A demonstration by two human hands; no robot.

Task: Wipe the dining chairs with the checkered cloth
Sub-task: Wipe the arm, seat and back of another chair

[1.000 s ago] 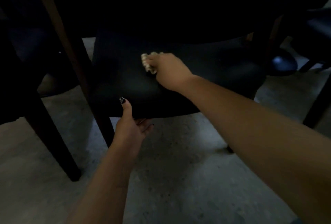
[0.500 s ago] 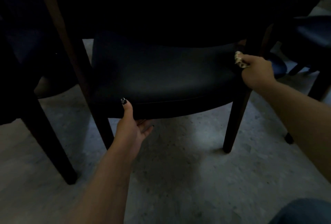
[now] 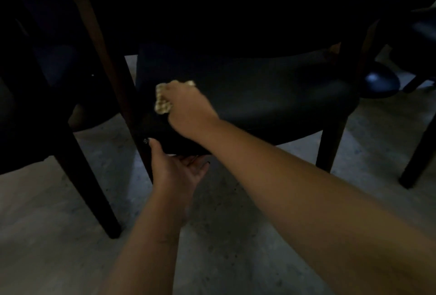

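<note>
Since half a sec ago the right hand (image 3: 186, 108) has swept back across the seat from its right rear corner to the left side, cloth w/ it. Left hand (image 3: 175, 167) hasn't shifted: thumb on top of the seat's front edge near the front-left corner, fingers underneath, gripping the edge to steady the chair.

Right hand is bunched round the checkered cloth (image 3: 161, 102), wadded small, most of it hidden under the palm; only a pale crumpled bit shows at the fingertips. It's pressed onto the dining chair seat (image 3: 271, 96), close to the left edge, just behind the left thumb.

Handling, my guess: cloth is light, soft, floppy, so it's best kept balled in the fist w/ palm pressure on top, else it'll slide out or trail. Seat looks smooth, slightly shiny, prob. padded, so the cloth should glide easily.

Other dark chairs stand left (image 3: 28, 96) and right (image 3: 424, 35) on the pale floor (image 3: 236, 235); too dim to tell if they've been wiped.
</note>
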